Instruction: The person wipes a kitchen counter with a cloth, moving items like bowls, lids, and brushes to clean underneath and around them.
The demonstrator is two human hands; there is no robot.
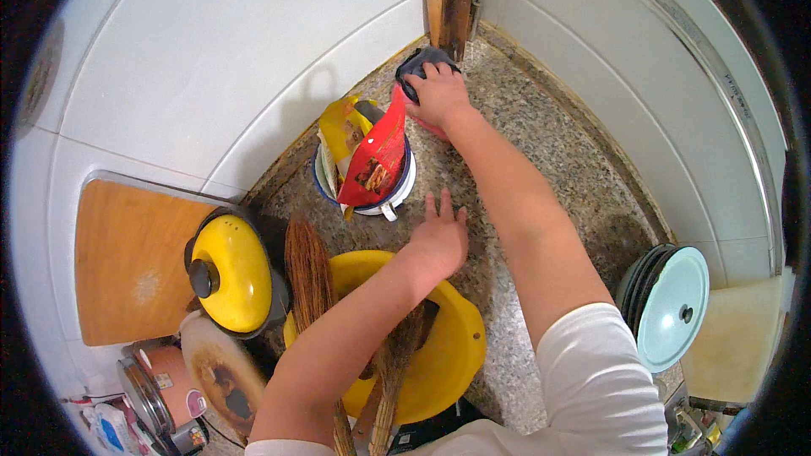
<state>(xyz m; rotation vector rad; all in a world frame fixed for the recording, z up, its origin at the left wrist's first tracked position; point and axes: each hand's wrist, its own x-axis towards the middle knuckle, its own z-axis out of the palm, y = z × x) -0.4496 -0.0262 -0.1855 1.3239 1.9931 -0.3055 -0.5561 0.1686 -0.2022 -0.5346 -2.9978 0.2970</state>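
My right hand (441,92) rests on a dark bundled plastic bag or cloth (419,65) in the back corner of the granite counter (526,139); a pinkish-red thing shows partly beneath the hand. Whether the fingers grip the dark bundle cannot be told. My left hand (442,234) hovers over or touches the counter, fingers apart, holding nothing. Between the hands and the left wall stands a white enamel pot with a blue rim (403,193), holding a red food packet (380,158) and a yellow packet (342,130). Below my left forearm lies a yellow plastic basin (459,354) with straw brushes (396,354).
Wooden boards (451,0) stand upright in the corner. At left are a wooden cutting board (136,253), a pot with a yellow lid (244,272) and a pink-orange cooker (174,386). At right, a pale blue lid (675,313) leans with stacked pans.
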